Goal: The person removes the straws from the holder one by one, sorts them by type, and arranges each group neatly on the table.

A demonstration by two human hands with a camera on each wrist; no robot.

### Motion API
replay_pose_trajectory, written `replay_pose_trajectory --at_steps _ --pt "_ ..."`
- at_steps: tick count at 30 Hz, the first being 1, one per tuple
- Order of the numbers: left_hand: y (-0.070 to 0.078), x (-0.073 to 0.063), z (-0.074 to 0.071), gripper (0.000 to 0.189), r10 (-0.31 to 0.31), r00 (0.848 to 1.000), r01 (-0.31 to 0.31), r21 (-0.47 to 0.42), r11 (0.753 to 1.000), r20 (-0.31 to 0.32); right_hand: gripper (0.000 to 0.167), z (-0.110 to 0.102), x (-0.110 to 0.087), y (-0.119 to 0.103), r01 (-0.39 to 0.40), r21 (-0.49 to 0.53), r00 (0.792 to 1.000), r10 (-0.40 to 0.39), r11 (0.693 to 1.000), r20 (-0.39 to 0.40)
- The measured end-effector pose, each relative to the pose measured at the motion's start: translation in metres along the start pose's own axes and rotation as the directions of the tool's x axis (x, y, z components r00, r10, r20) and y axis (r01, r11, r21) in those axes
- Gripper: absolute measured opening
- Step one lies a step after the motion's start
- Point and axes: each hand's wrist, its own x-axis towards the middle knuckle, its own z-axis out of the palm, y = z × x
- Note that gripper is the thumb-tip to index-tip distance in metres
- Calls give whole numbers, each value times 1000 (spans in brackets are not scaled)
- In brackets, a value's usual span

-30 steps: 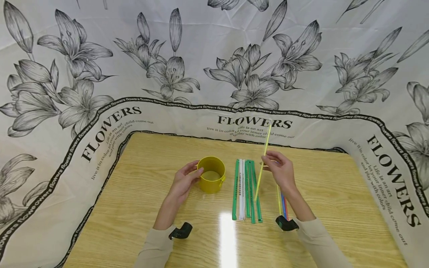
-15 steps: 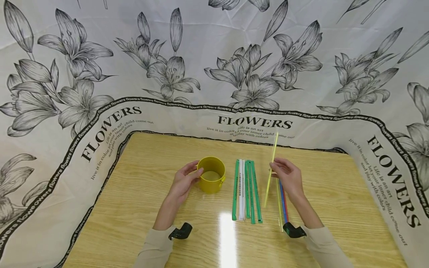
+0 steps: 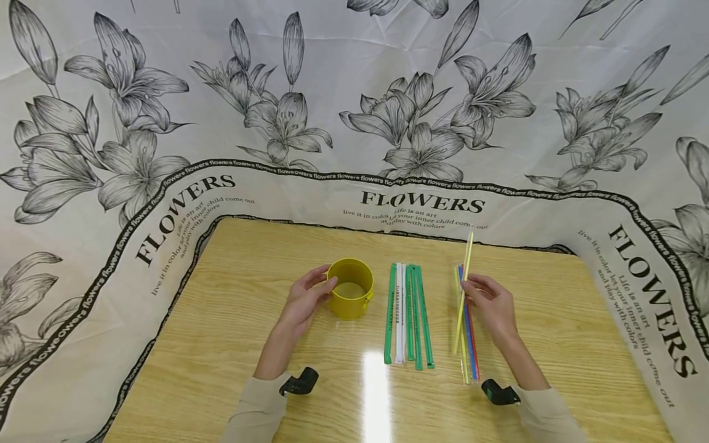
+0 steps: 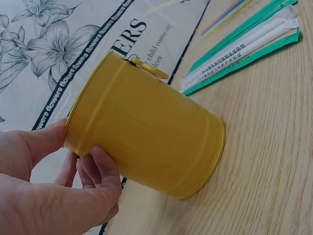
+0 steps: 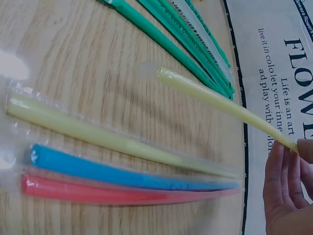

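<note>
My left hand (image 3: 303, 300) grips the rim of a yellow metal bucket (image 4: 146, 127), thumb at the rim and fingers against the outer wall. The bucket stands upright on the table, with a small ring handle on its side. My right hand (image 3: 493, 306) pinches a yellow straw in a clear wrapper (image 5: 210, 98), held above the table. Below it lie a second yellow straw (image 5: 98, 131), a blue straw (image 5: 122, 169) and a red straw (image 5: 98, 190), side by side in clear wrappers.
Between the bucket and the right hand lie several green-wrapped straws (image 3: 418, 320) and white paper-wrapped straws (image 3: 399, 314), roughly parallel. A flower-printed cloth (image 3: 299, 197) rises along the back and sides of the wooden table (image 3: 221, 344).
My right hand has moved right and toward me with the yellow straw, from beside the green straws to over the clear-wrapped ones. My left hand and the bucket have stayed put.
</note>
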Motion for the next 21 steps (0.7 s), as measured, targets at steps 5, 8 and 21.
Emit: replay_pose_trajectory --at_steps 5,8,21 --pt "1 0 0 45 1 1000 -1 -3 1000 3 43 -10 -3 8 6 36 1000 -6 999 -4" --pt "1 0 0 45 0 1000 0 -5 1000 4 45 -16 -5 11 -1 38 1000 1 999 -1" --pt "0 0 0 44 7 1000 -7 4 1000 5 47 -34 -11 23 -33 -100 999 34 994 1"
